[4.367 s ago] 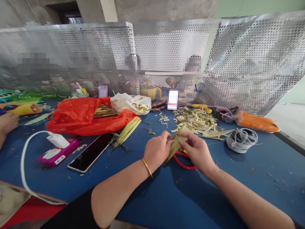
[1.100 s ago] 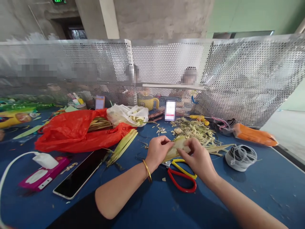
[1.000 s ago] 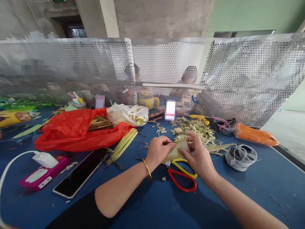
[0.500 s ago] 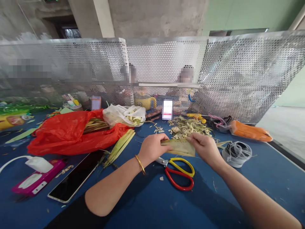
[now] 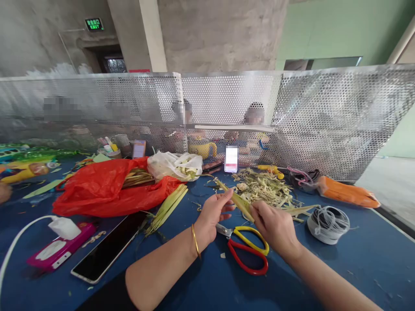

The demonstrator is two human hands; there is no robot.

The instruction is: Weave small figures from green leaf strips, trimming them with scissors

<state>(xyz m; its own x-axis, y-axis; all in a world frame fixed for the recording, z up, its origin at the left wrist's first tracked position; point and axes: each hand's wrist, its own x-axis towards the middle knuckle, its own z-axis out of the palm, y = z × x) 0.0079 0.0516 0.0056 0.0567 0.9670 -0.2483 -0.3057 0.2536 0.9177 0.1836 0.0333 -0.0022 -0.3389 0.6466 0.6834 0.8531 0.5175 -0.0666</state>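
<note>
A pale green-yellow husk strip (image 5: 238,202) slants between my two hands above the blue table. My right hand (image 5: 275,223) grips its lower end between thumb and fingers. At its left edge, my left hand (image 5: 216,216) has the thumb against the strip, with the other fingers partly curled below. Scissors with one yellow and one red handle (image 5: 249,250) lie just beneath my hands. A heap of shredded husk scraps (image 5: 267,188) lies behind them. To the right sits a roll of grey cord (image 5: 328,224).
At left are a red plastic bag (image 5: 97,190), a bundle of husks (image 5: 168,206), a black phone (image 5: 108,248) and a magenta power strip (image 5: 61,248). A perforated metal screen (image 5: 227,95) stands behind, people beyond it. An orange packet (image 5: 348,192) lies right; another person's hand shows far left.
The strip was stretched flat and level between both hands; now it is narrower and slanted. My left hand has turned and its fingers have loosened. The view has tilted up.
</note>
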